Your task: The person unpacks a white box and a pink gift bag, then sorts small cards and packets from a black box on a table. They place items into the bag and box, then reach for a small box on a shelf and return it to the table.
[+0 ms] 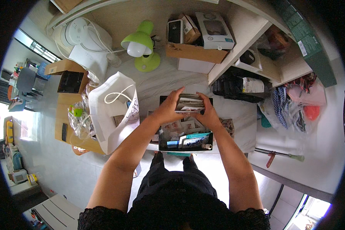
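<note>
The left hand (168, 109) and the right hand (207, 113) are pressed toward one another from either side of a thick stack of flat printed cards or photographs (190, 103), fingers curled over its far edge and thumbs below, so both are closed on it. The stack is held level just above the back part of a shallow black rectangular tray (186, 147), which sits on the pale marbled tabletop (157, 86) directly in front of the person.

The tray holds more loose prints, a teal-edged booklet (197, 136) and a small white cylindrical object near its front right corner; at this size I cannot tell whether the stack's underside touches what lies beneath it.

To handle a stack like this well, I would judge that even pressure from both sides matters most: the cards look slick and uneven in size, so a slack grip on one end could let the middle ones slide out. Squaring the edges against the palms before shifting it would help, as would keeping it flat, not tipped.

Left of the tray stands a white paper carrier bag with cord handles (113, 109), close to the left forearm. Farther back are a lime-green desk lamp (142, 46), a white electric fan (82, 36) and a brown cardboard box (195, 53) with smaller boxes on it. To the right, wooden shelving (241, 46) holds dark bags and clothes.
</note>
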Tool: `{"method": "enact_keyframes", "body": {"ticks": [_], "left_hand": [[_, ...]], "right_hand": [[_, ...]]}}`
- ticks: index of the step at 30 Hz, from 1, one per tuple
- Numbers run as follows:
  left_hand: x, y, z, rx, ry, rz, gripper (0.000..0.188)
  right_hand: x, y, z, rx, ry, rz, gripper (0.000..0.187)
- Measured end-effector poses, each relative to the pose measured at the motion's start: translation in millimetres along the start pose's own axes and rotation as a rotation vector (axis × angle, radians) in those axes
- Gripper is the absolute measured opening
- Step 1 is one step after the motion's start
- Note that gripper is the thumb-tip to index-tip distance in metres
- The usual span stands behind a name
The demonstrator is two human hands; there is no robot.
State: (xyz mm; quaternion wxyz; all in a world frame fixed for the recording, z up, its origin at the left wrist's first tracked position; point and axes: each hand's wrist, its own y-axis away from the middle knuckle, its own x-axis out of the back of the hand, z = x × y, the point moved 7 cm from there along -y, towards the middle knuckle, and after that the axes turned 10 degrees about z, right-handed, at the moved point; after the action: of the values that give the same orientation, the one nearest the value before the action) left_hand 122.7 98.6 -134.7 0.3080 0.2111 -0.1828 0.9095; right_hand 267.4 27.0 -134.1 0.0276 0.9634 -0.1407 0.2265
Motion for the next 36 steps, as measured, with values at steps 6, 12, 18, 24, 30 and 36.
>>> {"method": "enact_keyframes", "body": {"ticks": [6, 12, 18, 24, 30, 36], "left_hand": [[-7, 8, -6, -0.127, -0.161, 0.08, 0.103], [-8, 13, 2, -0.094, -0.401, 0.076, 0.108], [-7, 28, 2, 0.1, -0.478, 0.182, 0.107], [-25, 49, -8, 0.197, -0.197, 0.301, 0.099], [-41, 46, -18, 0.257, -0.105, 0.302, 0.1], [-51, 36, -23, 0.391, 0.194, 0.285, 0.1]], "right_hand": [[-5, 3, 4, 0.126, 0.162, 0.033, 0.08], [-10, 0, 8, 0.118, 0.468, -0.046, 0.082], [-9, -1, 4, 0.193, 0.585, -0.058, 0.092], [-5, 3, -6, 0.19, 0.657, -0.063, 0.105], [5, -1, -20, 0.196, 0.483, -0.011, 0.073], [2, -10, 5, 0.238, 0.404, 0.047, 0.031]]}}
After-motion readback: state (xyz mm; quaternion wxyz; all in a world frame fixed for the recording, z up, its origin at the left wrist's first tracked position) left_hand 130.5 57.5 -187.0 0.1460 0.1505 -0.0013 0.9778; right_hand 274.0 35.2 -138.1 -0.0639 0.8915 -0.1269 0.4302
